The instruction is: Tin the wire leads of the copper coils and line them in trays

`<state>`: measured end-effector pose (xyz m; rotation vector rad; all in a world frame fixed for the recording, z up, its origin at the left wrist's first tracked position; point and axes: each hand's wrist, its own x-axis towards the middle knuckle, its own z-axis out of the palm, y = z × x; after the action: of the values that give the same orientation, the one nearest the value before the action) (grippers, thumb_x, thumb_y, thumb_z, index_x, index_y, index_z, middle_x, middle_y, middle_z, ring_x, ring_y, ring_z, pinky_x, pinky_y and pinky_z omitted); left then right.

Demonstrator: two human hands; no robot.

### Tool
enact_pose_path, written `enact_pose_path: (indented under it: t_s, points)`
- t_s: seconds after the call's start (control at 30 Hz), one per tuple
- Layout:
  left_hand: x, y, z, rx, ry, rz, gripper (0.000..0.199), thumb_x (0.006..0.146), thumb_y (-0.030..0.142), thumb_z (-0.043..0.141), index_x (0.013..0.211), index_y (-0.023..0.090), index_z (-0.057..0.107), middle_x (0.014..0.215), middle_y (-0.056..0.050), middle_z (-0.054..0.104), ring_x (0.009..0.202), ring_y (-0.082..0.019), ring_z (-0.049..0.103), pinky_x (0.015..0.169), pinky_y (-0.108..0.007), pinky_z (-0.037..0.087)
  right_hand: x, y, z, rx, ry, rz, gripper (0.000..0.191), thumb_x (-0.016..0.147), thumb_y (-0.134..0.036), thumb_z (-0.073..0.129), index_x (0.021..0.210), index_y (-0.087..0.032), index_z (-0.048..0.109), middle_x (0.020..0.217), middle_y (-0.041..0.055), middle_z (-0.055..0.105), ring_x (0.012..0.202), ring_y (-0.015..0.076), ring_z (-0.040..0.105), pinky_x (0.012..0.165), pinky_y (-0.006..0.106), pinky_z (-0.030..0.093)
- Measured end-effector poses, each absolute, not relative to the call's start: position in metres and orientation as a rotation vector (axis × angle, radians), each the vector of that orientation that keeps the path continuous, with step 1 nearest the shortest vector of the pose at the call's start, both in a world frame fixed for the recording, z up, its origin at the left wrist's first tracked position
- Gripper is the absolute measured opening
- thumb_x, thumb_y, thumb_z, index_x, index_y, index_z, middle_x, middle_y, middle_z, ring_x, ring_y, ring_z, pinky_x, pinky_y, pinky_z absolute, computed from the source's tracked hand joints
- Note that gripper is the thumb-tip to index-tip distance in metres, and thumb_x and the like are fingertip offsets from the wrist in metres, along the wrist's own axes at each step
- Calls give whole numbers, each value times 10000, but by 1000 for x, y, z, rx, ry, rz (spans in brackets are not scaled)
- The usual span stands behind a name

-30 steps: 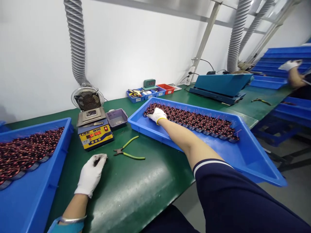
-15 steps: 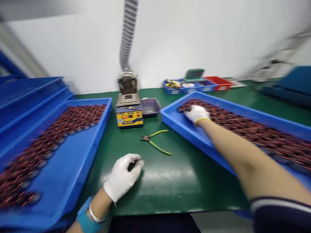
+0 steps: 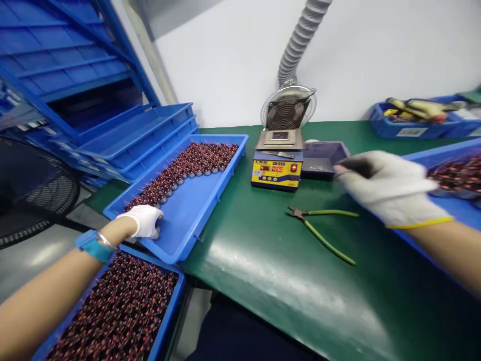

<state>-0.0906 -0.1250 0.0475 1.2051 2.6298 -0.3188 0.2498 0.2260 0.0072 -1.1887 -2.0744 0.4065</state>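
My left hand (image 3: 145,220), in a white glove, is inside the left blue tray (image 3: 180,225), beside the rows of small round black parts with red wires (image 3: 195,158). Its fingers curl downward, and what they hold, if anything, is hidden. My right hand (image 3: 383,185), gloved and blurred, hovers above the green table by the near corner of the right blue tray (image 3: 458,205). Its thumb and fingers are bent together around something dark that I cannot make out. Green-handled cutters (image 3: 298,213) lie open on the table between my hands.
A yellow and blue soldering pot unit (image 3: 276,173) with a fume hose (image 3: 300,45) stands at the back. Beside it is a purple bin (image 3: 326,150). Tool bins (image 3: 411,131) sit back right. Another full tray (image 3: 124,301) lies lower left, near a black fan (image 3: 33,190).
The view has turned left. My left hand has moved from the table into the left tray. My right hand has lifted out of the right tray and come toward the middle.
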Motion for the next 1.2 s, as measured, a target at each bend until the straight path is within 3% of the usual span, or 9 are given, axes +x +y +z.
enact_pose_path:
  t_s: [0.1,0.2,0.37,0.5,0.6,0.67,0.8,1.03,1.2]
  points:
    - [-91,-118,38,1202,2607,-331,79,365,243,591,442,230,579,494,-60,593,597,-299,627,662,-378,479,225,182,-4,-857,-2153,516,215,744,-438,516,811,-268,631,820,72,688,767,193,653,677,322,506]
    - [-90,-112,43,1201,2632,-288,62,364,229,579,413,220,542,439,-56,551,539,-297,608,642,-400,478,222,143,-15,-710,-2265,641,163,759,-395,507,801,-279,614,792,34,674,748,184,651,671,307,531]
    - [-61,-87,62,1323,2640,3,305,577,403,564,794,219,670,756,-47,690,705,-233,641,724,-331,499,228,97,-21,-453,-2402,917,170,784,-410,506,893,-326,606,869,14,662,726,166,645,687,303,546]
    - [20,-42,60,1634,2532,284,445,609,398,591,1006,202,642,894,-51,685,817,-233,629,786,-317,493,225,77,-17,-315,-2276,1083,543,726,-352,594,1250,-359,453,1220,29,562,807,167,652,723,320,563]
    - [80,-9,52,1922,2619,234,458,608,310,617,1052,200,636,866,-89,657,836,-291,614,793,-386,466,227,77,-21,-293,-2148,1215,701,693,-280,609,1346,-341,362,1356,32,453,1025,201,599,855,345,534]
    - [102,9,45,2144,2628,245,526,631,262,615,1148,167,589,817,-109,630,822,-306,603,774,-399,451,230,84,-28,-273,-2001,1462,676,720,-262,571,1358,-308,353,1329,46,474,1062,206,576,864,352,523]
    - [108,33,31,2536,2463,347,673,650,239,637,1285,100,463,780,-125,608,813,-319,594,764,-415,445,233,102,-43,-211,-1560,1940,622,736,-278,600,1319,-205,397,1185,82,559,838,145,603,694,277,520]
    - [91,49,11,2610,2332,778,846,681,300,656,1405,105,263,941,-129,673,894,-304,624,829,-423,460,220,121,-48,-418,-1182,2089,519,559,-216,760,1018,-166,523,878,14,614,651,80,543,623,223,453]
    - [84,59,-7,2400,2225,1117,908,599,371,756,1366,118,341,1163,-183,607,1051,-356,572,920,-485,416,218,129,-52,-561,-1035,2089,488,524,-205,767,921,-177,484,787,-24,600,634,75,546,595,205,443]
